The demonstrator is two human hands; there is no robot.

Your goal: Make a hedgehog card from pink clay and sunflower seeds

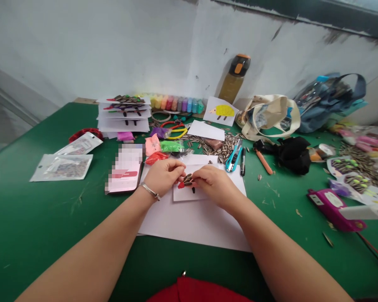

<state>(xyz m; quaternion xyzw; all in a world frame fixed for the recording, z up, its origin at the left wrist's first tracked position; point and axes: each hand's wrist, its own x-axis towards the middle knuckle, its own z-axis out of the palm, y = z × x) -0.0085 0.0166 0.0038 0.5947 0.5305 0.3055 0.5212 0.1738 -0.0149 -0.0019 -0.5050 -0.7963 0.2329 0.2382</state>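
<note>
1. Left hand [165,176]: thumb and fingers drawn close at the left end of the red clay piece [180,185]; cannot tell whether anything is pinched. Probably there to steady the work.
2. Right hand [212,182]: fingers curled in over the striped sunflower seeds [188,180]; fingertips hidden, so grip cannot be told.
3. Small white paper card [184,195]: lies below and between both hands, carrying seeds and clay. Kept flat, I judge, so loose pieces stay put.
4. Large white paper sheet [189,222]: under the card, nearer the body than the hands, on the green bench [50,214]; likely a clean work surface.
5. Loose brown seed heap [228,147]: beyond the right hand, seemingly for easy reach.
6. Bright red clay packet [156,157]: just beyond the left hand, presumably handy there.
</note>
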